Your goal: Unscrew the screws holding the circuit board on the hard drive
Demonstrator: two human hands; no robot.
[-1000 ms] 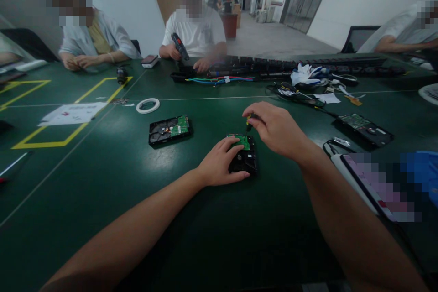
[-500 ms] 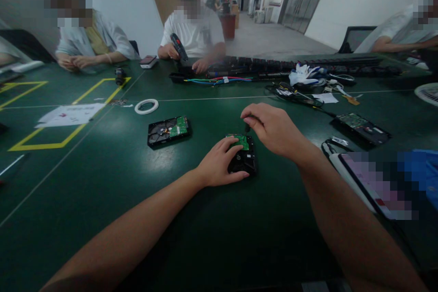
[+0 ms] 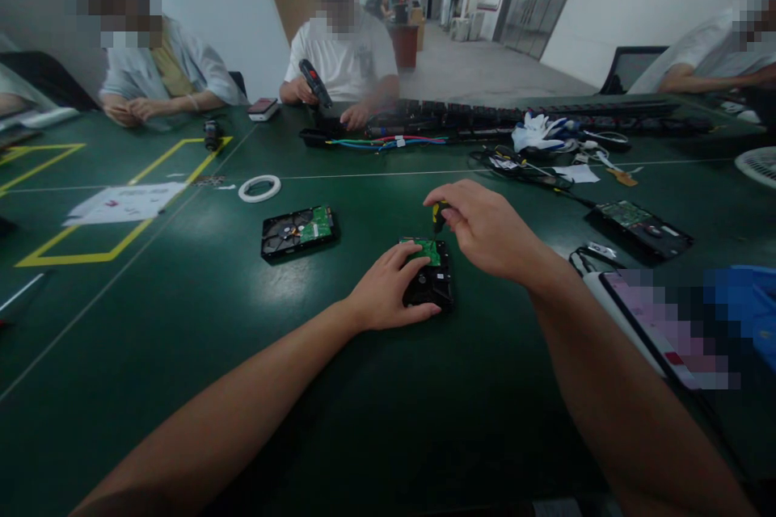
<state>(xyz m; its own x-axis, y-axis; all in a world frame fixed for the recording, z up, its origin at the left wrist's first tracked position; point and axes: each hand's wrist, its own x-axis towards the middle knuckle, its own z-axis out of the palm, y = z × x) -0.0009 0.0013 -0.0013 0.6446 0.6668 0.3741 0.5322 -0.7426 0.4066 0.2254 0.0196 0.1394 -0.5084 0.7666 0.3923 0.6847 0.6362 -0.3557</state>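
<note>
A black hard drive with a green circuit board lies on the dark green table in front of me. Across its left side rests my left hand, fingers spread, the thumb near its lower edge. My right hand is closed around the yellow and black handle of a screwdriver, held upright over the drive's top right corner. The screwdriver's tip is too small to make out. A second hard drive lies to the left, and a third to the right.
A white tape roll and papers lie left. Cables and white gloves are at the back right, a phone-like device at the right. Opposite, a person holds a black power tool; others sit at both sides.
My right hand has shifted its grip slightly, and more of the screwdriver's yellow handle shows. My left hand and the drive beneath it have stayed in place.
</note>
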